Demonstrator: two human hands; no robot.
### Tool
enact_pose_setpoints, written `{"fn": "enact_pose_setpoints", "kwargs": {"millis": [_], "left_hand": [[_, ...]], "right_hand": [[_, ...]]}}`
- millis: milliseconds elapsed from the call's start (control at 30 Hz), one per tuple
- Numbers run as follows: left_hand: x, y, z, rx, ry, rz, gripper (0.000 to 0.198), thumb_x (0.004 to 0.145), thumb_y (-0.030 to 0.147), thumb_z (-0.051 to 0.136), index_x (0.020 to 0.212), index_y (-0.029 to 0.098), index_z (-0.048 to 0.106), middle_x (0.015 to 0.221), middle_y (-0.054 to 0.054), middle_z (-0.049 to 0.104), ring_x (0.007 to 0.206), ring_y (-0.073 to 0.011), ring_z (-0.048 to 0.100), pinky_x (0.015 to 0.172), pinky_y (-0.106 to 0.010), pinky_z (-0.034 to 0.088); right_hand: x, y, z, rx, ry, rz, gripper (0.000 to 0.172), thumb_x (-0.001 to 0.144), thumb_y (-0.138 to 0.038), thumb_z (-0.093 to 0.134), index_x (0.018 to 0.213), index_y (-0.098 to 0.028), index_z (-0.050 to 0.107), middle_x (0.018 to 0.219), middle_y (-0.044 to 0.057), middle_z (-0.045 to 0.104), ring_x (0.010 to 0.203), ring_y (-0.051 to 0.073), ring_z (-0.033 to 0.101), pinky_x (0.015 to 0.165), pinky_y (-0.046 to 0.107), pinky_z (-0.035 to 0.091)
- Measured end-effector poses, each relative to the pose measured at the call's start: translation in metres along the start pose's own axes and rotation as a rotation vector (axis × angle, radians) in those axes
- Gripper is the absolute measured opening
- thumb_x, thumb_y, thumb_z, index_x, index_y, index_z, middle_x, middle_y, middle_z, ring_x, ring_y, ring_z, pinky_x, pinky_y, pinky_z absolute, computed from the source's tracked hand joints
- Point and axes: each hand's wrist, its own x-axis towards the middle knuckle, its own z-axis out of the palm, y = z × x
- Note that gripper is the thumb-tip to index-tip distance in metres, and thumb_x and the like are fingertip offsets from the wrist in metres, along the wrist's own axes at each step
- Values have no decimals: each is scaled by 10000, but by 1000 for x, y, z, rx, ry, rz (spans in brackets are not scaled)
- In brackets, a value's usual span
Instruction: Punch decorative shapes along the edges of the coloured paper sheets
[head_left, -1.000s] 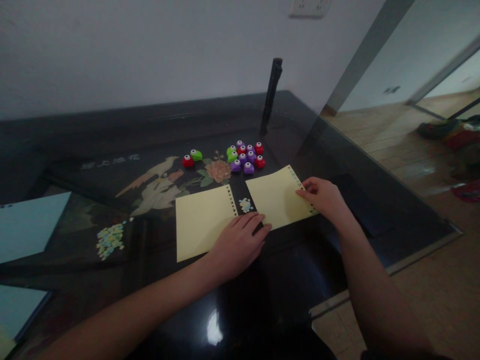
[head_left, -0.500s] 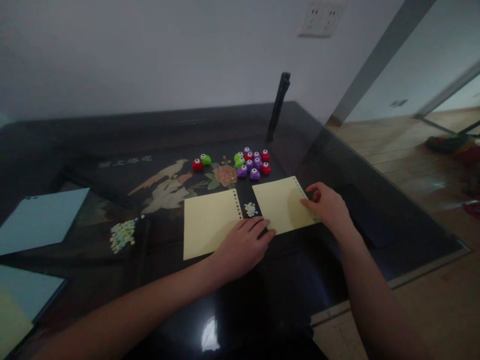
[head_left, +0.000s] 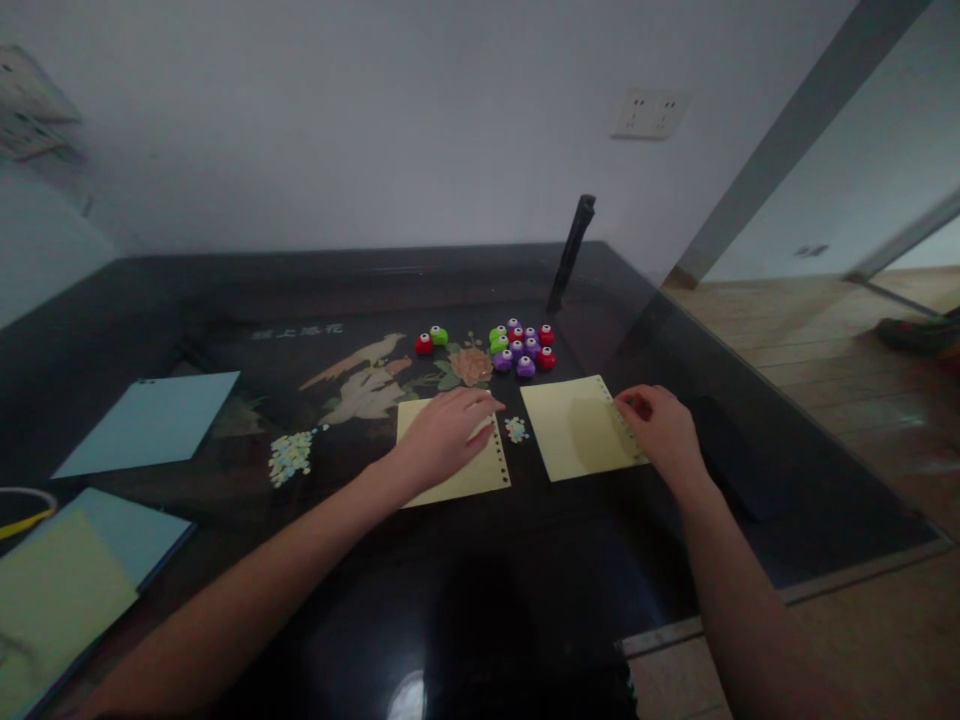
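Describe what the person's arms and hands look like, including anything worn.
The left arm and right arm are bare as far as the frame shows: no sleeves. The left hand and right hand are ungloved, with no watch, bracelet or ring visible, though the dim picture could hide a thin ring.

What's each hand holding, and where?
Nothing lifted: left hand lies on one pale yellow paper sheet; right hand fingers the other sheet's punched edge.

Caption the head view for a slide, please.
At a dark table: left hand on left yellow sheet, right hand on right yellow sheet, coloured punches behind.
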Motion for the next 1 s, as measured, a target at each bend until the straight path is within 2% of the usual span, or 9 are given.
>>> {"fn": "enact_pose_setpoints", "kwargs": {"millis": [167, 333, 433, 567, 667, 800, 1000], "left_hand": [[-39, -55, -9, -12, 51, -195, 292, 906, 231, 421, 1150, 168, 569, 1140, -83, 609, 1085, -206, 540, 959, -399, 427], [-61, -86, 1, 37, 89, -336, 389, 891, 322, 454, 1220, 132, 535, 1215, -130, 550, 1156, -244, 491, 1008, -432, 380], [-61, -90, 9, 57, 95, -367, 461, 858, 409, 508, 1228, 136, 539, 1216, -139, 534, 1154, -264, 482, 996, -420, 385], [-61, -89, 16, 79, 77, -368, 525, 809, 476, 566, 1227, 159, 547, 1241, -134, 507, 1130, -286, 478, 972, -443, 388], [-62, -87, 17, 88, 51, -382, 546, 792, 480, 588, 1247, 182, 536, 1253, -123, 503, 1158, -306, 447, 965, -463, 381], [-62, -88, 16, 81, 35, -392, 571, 783, 476, 601, 1267, 183, 523, 1220, -124, 515, 1161, -310, 439, 959, -462, 378], [-61, -89, 15, 59, 35, -382, 568, 771, 472, 615, 1234, 152, 545, 1182, -137, 506, 1133, -299, 456, 966, -451, 377]], "right_hand": [[-3, -31, -5, 195, -63, -148, 129, 803, -271, 539, 785, -184, 633, 777, 58, 602, 658, 173, 542, 626, 304, 424], [0, -80, 7, 287, -307, -394, 136, 836, -252, 541, 865, -178, 651, 830, 54, 616, 697, 162, 574, 638, 292, 453], [10, -105, 28, 209, -389, -549, 168, 834, -237, 576, 967, -175, 658, 922, 70, 626, 772, 174, 584, 709, 312, 466], [27, -123, 60, 31, -348, -720, 384, 791, -271, 659, 1158, -164, 620, 1165, 116, 599, 1075, 269, 519, 945, 410, 401], [34, -125, 77, -67, -344, -730, 494, 766, -330, 689, 1215, -144, 600, 1238, 135, 567, 1114, 314, 471, 960, 443, 381], [36, -124, 83, -86, -347, -741, 417, 777, -356, 676, 1139, -150, 645, 1187, 133, 580, 1077, 302, 476, 927, 424, 388], [30, -128, 78, 15, -338, -692, 341, 739, -274, 709, 1051, -160, 631, 1079, 110, 594, 1036, 272, 499, 895, 390, 382]]}}
